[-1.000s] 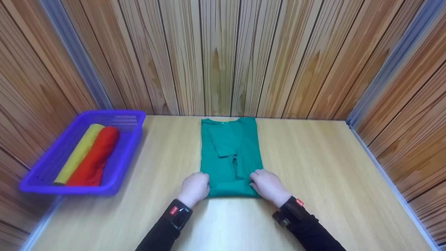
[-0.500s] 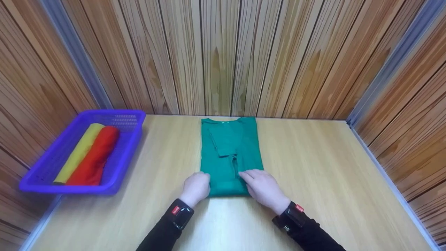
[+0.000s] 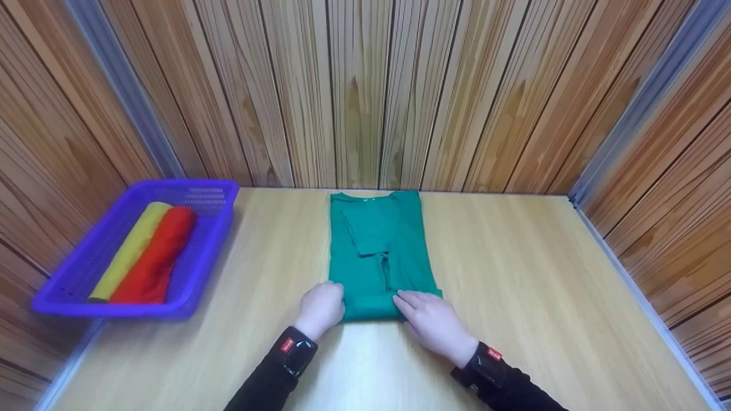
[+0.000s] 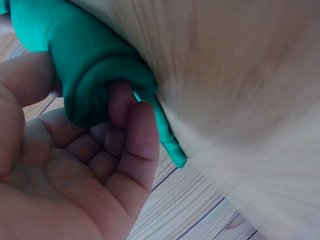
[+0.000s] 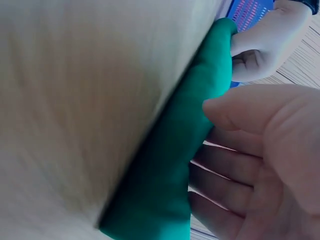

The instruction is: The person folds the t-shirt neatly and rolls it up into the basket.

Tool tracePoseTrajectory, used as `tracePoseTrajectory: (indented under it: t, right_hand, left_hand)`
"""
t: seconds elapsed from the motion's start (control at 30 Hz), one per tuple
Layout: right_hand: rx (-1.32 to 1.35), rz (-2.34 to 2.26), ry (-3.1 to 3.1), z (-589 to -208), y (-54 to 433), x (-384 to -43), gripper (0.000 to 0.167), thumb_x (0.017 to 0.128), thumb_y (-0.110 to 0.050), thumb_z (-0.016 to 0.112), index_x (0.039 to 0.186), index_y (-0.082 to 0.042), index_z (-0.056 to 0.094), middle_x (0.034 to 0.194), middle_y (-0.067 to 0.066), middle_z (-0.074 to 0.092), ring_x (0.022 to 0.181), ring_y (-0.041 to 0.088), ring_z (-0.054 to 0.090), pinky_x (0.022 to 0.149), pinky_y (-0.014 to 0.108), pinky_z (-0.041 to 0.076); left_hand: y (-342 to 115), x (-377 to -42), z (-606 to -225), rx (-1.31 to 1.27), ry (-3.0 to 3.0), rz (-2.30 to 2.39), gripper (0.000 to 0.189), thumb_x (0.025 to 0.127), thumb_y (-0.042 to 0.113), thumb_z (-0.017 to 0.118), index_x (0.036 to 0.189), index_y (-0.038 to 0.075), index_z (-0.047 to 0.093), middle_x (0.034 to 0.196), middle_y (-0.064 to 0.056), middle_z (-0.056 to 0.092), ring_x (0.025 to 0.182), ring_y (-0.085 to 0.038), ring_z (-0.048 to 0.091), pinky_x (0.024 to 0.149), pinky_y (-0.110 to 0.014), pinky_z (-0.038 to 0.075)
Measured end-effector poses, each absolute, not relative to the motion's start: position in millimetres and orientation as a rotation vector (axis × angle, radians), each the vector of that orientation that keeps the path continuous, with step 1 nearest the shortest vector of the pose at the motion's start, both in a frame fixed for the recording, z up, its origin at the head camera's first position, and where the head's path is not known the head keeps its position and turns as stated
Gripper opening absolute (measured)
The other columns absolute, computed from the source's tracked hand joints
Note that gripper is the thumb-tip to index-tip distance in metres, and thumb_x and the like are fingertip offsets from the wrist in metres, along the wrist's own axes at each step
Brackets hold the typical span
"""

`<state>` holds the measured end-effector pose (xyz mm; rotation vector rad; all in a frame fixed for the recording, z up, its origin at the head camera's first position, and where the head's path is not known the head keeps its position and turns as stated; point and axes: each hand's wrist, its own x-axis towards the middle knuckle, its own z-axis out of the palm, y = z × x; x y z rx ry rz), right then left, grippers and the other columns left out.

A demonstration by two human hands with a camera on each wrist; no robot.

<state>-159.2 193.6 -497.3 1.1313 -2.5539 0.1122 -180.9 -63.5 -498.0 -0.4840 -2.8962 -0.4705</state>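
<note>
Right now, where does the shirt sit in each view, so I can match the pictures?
Head: the shirt lies just below the picture's centre, its rolled edge nearest the person.
Left wrist: the shirt is at upper left, showing the roll's end.
Right wrist: the shirt runs diagonally from upper right to bottom.
Shared landmark: the left hand, holding the roll's end in all three.

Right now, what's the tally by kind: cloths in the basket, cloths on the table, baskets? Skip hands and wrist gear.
Cloths in the purple basket: 2 (yellow roll, red roll)
Cloths on the table: 1 (green shirt, near end rolled up)
Baskets: 1
Total: 4
</note>
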Motion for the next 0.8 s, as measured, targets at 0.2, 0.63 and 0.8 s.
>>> tracePoseTrajectory:
  t: [0.2, 0.63, 0.8]
  right_hand:
    - [1.146, 0.097, -2.613, -499, 195, -159, 0.042, 0.088, -0.006, 0.07, 0.128, 0.002, 0.062, 0.127, 0.019, 0.063, 0.116, 0.033, 0.061, 0.095, 0.045, 0.05]
    - [1.151, 0.118, -2.624, -499, 196, -163, 0.039, 0.089, -0.004, 0.068, 0.127, 0.003, 0.063, 0.122, 0.021, 0.065, 0.112, 0.035, 0.063, 0.093, 0.047, 0.051]
    - [1.144, 0.123, -2.623, -499, 195, -165, 0.039, 0.088, -0.004, 0.069, 0.126, 0.001, 0.064, 0.12, 0.019, 0.066, 0.11, 0.034, 0.064, 0.092, 0.045, 0.051]
  left_hand:
    - [-62, -174, -499, -0.497, -2.775, -0.339, 0.012, 0.079, 0.002, 0.067, 0.072, 0.005, 0.058, 0.068, -0.01, 0.058, 0.063, -0.031, 0.061, 0.051, -0.043, 0.048]
    - [-55, -148, -496, -0.68, -2.501, -0.034, 0.021, 0.078, -0.003, 0.069, 0.099, 0.001, 0.07, 0.096, -0.012, 0.067, 0.093, -0.028, 0.065, 0.084, -0.037, 0.053]
    - [-53, -143, -502, -0.675, -2.504, 0.038, 0.024, 0.079, 0.001, 0.073, 0.103, 0.002, 0.073, 0.099, -0.011, 0.071, 0.093, -0.025, 0.068, 0.08, -0.036, 0.056]
